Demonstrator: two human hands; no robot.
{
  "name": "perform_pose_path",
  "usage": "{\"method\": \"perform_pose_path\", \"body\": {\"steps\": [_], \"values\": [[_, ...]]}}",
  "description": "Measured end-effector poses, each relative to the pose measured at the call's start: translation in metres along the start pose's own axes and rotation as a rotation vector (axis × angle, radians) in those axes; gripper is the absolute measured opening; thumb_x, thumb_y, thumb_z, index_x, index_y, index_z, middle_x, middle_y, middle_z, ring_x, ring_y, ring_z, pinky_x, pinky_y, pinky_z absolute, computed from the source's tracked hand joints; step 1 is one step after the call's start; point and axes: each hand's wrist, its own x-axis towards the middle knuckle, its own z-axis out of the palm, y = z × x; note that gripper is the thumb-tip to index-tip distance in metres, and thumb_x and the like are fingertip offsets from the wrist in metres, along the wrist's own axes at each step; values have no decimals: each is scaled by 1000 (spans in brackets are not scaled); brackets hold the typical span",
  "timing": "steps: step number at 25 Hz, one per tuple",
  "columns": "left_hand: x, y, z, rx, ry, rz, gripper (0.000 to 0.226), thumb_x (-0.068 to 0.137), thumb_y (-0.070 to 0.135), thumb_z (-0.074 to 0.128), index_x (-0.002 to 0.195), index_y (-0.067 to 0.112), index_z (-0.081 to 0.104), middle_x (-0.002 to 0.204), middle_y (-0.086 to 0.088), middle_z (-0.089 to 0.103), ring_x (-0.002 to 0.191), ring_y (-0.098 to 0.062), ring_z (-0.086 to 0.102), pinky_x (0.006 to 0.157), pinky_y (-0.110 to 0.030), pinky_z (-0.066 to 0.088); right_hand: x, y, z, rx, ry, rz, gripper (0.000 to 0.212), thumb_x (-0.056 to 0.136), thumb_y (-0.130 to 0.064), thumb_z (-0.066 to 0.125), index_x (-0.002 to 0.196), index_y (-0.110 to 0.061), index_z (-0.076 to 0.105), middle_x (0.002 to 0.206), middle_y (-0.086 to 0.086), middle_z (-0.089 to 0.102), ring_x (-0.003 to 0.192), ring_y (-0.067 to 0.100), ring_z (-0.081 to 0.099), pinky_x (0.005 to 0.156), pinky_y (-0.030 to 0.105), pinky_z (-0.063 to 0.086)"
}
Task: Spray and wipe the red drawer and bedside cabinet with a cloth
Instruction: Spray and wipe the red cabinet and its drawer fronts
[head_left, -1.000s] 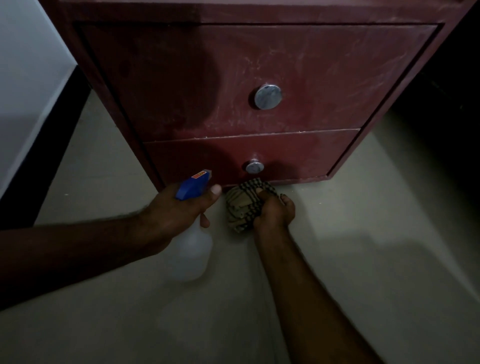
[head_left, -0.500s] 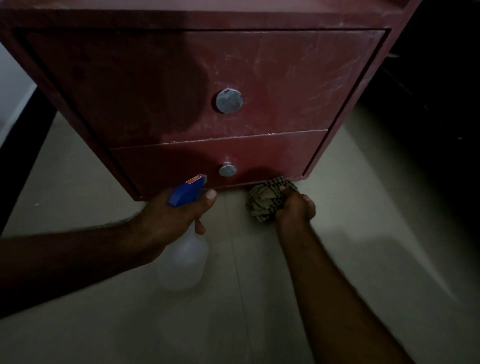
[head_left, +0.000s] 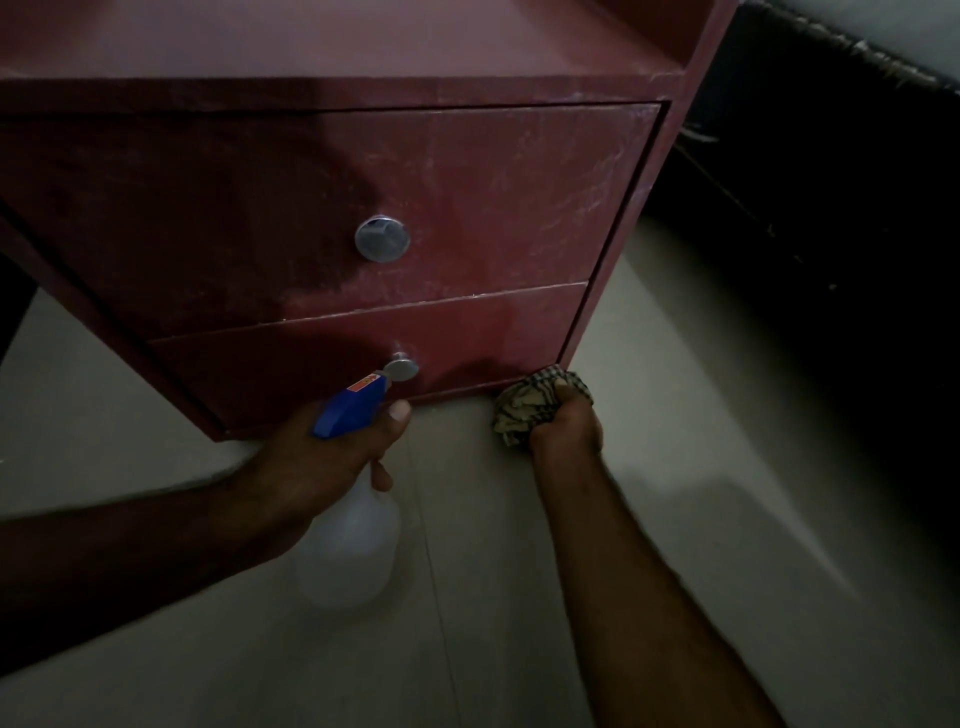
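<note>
One red cabinet (head_left: 467, 93), two drawers: upper drawer (head_left: 519, 197), lower drawer (head_left: 493, 338). Two metal knobs, upper knob (head_left: 382, 239) and lower knob (head_left: 402, 368). Left grip (head_left: 322, 462) is wrapped round one spray bottle (head_left: 348, 551), nozzle just below the lower knob. Right grip (head_left: 566, 428) clutches one checked cloth (head_left: 524, 410) at the cabinet's bottom right corner. Bare floor (head_left: 675, 467) near and right.

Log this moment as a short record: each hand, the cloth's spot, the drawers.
Left hand: grips a spray bottle, blue nozzle aimed at the lower drawer
Right hand: grips a bunched checked cloth
Cloth position: at the red bedside cabinet bottom right front corner; contact unclear
Drawers: upper drawer and lower drawer both closed
Floor: pale tiles
</note>
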Motion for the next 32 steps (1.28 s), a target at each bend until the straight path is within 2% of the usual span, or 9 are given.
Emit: {"method": "perform_pose_path", "body": {"steps": [8, 11, 13, 16, 19, 24, 26, 29, 32], "values": [[8, 20, 17, -38, 29, 110, 42, 80, 62, 70, 90, 22, 68, 69, -13, 72, 60, -11, 67, 66, -31, 48, -15, 3, -1, 33, -68, 55, 40, 94, 7, 48, 132, 14, 59, 135, 34, 60, 122, 53, 60, 110, 63, 45], [11, 24, 29, -60, 48, 108, 48, 78, 67, 69, 97, 23, 67, 66, -12, 69, 57, -9, 65, 65, -32, 49, -24, -3, -2, 44, -108, 78, 21, 97, 3, 45, 110, 1, 62, 122, 28, 57, 95, 39, 61, 87, 48, 51], [15, 29, 39, -64, 101, 120, 53, 81, 68, 67, 100, 18, 70, 62, -10, 66, 57, -8, 64, 68, -31, 48, -26, -9, 2, 57, -104, 77, 20, 96, 5, 46, 104, 0, 63, 122, 28, 59, 90, 36, 62, 84, 48, 54], [17, 37, 53, -16, 198, 176, 62, 88, 64, 65, 81, 3, 65, 55, -8, 64, 48, -4, 60, 54, -22, 47, -31, -13, 1, 53, -53, 24, 36, 91, 9, 53, 125, 11, 64, 127, 30, 67, 110, 44, 68, 101, 58, 54], [11, 37, 63, -71, 222, 220, 64, 88, 63, 67, 78, 0, 64, 59, -14, 65, 46, -11, 62, 45, -15, 45, -34, -17, -8, 28, -13, -37, 39, 87, 11, 56, 124, 9, 66, 121, 29, 70, 109, 47, 69, 95, 58, 58], [-2, 33, 69, -167, 105, 198, 55, 88, 65, 64, 88, 10, 70, 73, -11, 72, 54, -21, 68, 58, -16, 50, -32, -23, -13, 87, 29, -48, 42, 88, 13, 54, 128, 6, 65, 124, 26, 70, 110, 46, 70, 97, 59, 56], [-7, 35, 71, -243, 61, 206, 48, 86, 65, 67, 104, 20, 73, 80, -7, 74, 55, -23, 68, 60, -18, 53, -38, -22, -7, 81, 9, -49, 43, 90, 12, 51, 131, 7, 63, 128, 28, 68, 109, 45, 69, 99, 58, 55], [-14, 36, 70, -334, 41, 207, 41, 78, 66, 67, 111, 42, 71, 83, 0, 75, 64, -28, 74, 69, -33, 59, -53, -22, 9, 85, -18, -48, 42, 91, 9, 45, 129, 8, 62, 126, 30, 67, 105, 49, 69, 91, 62, 58], [-19, 32, 67, -335, 95, 194, 53, 77, 68, 65, 111, 28, 73, 83, -2, 75, 66, -27, 74, 74, -39, 56, -59, -24, 22, 90, 11, -72, 45, 91, 8, 42, 131, 9, 61, 127, 33, 66, 108, 55, 67, 92, 69, 55]]}}
